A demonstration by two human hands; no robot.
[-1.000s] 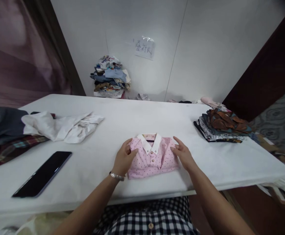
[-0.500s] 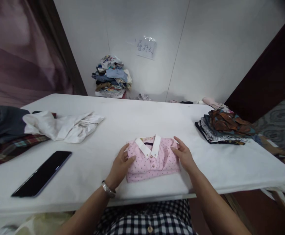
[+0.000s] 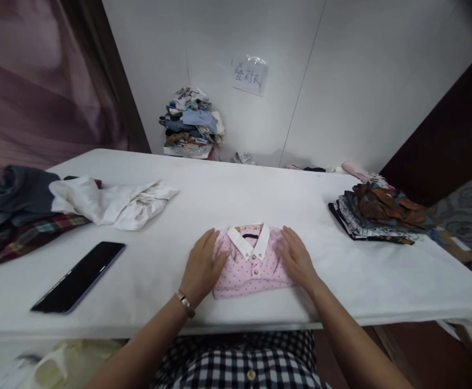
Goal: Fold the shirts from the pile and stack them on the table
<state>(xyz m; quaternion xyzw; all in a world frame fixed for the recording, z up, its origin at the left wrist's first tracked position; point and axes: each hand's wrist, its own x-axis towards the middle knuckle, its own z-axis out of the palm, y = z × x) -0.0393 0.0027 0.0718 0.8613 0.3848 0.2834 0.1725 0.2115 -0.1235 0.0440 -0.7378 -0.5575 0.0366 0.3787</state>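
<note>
A pink dotted shirt [image 3: 256, 273] with a white collar lies folded into a flat bundle near the table's front edge. Its collar faces up, and small buttons run down below it. My left hand [image 3: 204, 266] rests at the shirt's left side, fingers stretched out and the thumb over the cloth. On the opposite side, my right hand [image 3: 296, 259] touches the shirt's right edge with its fingers extended and lying on the fabric. Neither hand grips the cloth.
Left on the white table [image 3: 236, 189] are a crumpled white garment [image 3: 118, 202], a dark grey garment [image 3: 27, 197], plaid cloth [image 3: 37, 232] and a black phone [image 3: 80, 276]. A folded clothes stack [image 3: 382, 213] sits right. Another clothes pile [image 3: 193, 124] stands by the wall.
Both hands have flattened against the sides of the shirt, the right one moving slightly inward over its edge. The view has shifted slightly; the shirt stays folded.
</note>
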